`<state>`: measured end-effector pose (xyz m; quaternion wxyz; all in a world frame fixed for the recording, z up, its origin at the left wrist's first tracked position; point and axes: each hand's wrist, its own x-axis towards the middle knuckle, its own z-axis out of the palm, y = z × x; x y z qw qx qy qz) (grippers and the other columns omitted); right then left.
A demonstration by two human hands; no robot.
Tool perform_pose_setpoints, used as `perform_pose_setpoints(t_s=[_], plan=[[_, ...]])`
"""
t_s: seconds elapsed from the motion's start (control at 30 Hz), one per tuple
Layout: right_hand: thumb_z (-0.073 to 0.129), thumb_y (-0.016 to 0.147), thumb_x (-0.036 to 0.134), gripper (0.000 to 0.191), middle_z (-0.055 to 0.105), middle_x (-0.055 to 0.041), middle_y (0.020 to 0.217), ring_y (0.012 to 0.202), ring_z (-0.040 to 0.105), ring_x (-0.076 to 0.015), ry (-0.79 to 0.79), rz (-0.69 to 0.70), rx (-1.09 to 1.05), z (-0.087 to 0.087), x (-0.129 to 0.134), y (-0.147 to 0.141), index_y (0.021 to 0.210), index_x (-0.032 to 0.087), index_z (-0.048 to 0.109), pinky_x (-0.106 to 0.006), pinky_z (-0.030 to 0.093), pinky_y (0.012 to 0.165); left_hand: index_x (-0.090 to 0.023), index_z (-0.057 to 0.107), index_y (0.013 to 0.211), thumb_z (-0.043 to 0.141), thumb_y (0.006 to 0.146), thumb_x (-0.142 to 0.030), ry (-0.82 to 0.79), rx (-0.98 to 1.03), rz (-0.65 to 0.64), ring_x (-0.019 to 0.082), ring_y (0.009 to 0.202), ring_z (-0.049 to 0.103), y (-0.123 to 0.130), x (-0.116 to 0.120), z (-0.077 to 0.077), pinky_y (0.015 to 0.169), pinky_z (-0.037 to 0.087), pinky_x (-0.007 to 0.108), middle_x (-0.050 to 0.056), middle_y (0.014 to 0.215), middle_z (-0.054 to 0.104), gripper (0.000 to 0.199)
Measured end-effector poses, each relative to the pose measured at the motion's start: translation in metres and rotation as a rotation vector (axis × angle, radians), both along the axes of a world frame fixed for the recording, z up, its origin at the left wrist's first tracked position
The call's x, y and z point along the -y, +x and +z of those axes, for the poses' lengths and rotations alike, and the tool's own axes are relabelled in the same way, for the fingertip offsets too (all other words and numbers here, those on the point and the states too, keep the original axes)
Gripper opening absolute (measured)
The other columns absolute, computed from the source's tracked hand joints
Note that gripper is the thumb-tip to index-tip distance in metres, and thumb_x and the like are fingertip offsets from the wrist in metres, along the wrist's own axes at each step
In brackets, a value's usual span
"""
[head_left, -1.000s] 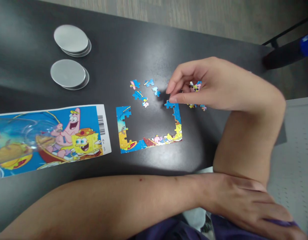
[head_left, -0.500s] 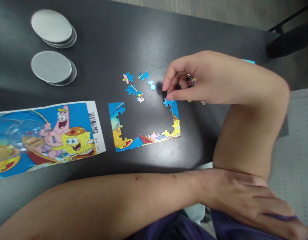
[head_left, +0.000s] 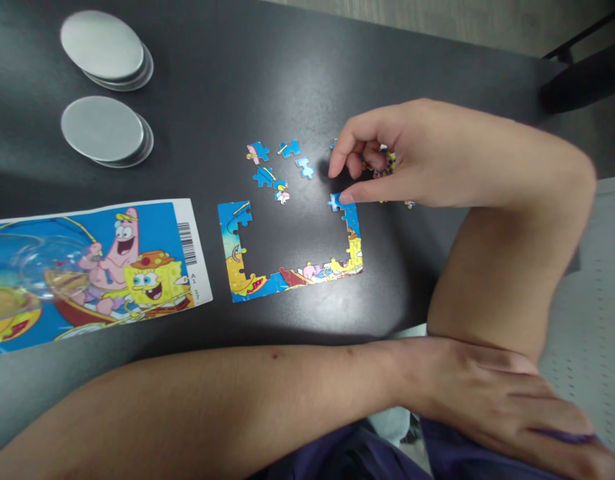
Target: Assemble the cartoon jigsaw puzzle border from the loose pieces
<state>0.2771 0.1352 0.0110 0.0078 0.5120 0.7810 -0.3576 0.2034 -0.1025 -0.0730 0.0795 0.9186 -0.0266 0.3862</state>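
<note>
The puzzle border (head_left: 274, 285) on the surface (head_left: 207, 133) could be jarred apart if its blue end piece (head_left: 333, 201) is dragged by the right hand (head_left: 412, 157), half open with nothing seen gripped, while opening and hold cannot be told for the left hand (head_left: 502, 390).

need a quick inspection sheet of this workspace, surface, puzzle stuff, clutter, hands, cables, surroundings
Surface: dark tabletop, with glossy light reflections.
Puzzle items: partly joined puzzle, open in the middle and along most of its top edge; loose pieces above it, more partly hidden by the right hand; picture sheet to its left.
Clutter: two groups of pale overlapping discs, upper left.
Hands: right, thumb at the puzzle's upper-right part, index finger parted from it; left hand over purple clothing, palm hidden.
Cables: nothing seen.
Surroundings: floor beyond; pale dotted surface at right.
</note>
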Motion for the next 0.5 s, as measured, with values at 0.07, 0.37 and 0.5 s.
perform_pose_setpoints(t_s=[0.07,0.37,0.5], plan=[[0.105,0.086,0.040,0.024,0.072,0.0000,0.076,0.079,0.072,-0.0303,0.000,-0.007,0.012,-0.0006,0.0006,-0.0002,0.105,0.042,0.090,-0.052,0.052,0.077,-0.083,0.071,0.168,0.030,0.124,-0.006,0.008,-0.025,-0.018,-0.004,0.141,0.083,-0.0011,0.0002,0.0009,0.109,0.059,0.015,-0.023,0.168,0.082,0.098],[0.100,0.090,0.048,0.026,0.074,0.0003,0.079,0.071,0.063,-0.0278,0.003,0.001,0.013,-0.0022,0.0020,0.0028,0.112,0.040,0.089,-0.052,0.048,0.069,-0.084,0.079,0.157,0.037,0.123,-0.006,-0.048,0.050,0.037,-0.006,0.129,0.085,0.0003,0.0020,-0.0007,0.102,0.058,0.016,-0.028,0.157,0.086,0.095],[0.100,0.095,0.049,0.023,0.076,0.0000,0.080,0.073,0.065,-0.0274,0.015,-0.035,-0.025,0.0022,0.0041,0.0022,0.113,0.039,0.090,-0.049,0.046,0.069,-0.084,0.075,0.163,0.034,0.122,-0.005,-0.028,0.008,0.003,-0.002,0.137,0.084,0.0005,0.0033,-0.0012,0.106,0.061,0.017,-0.026,0.167,0.082,0.098]])
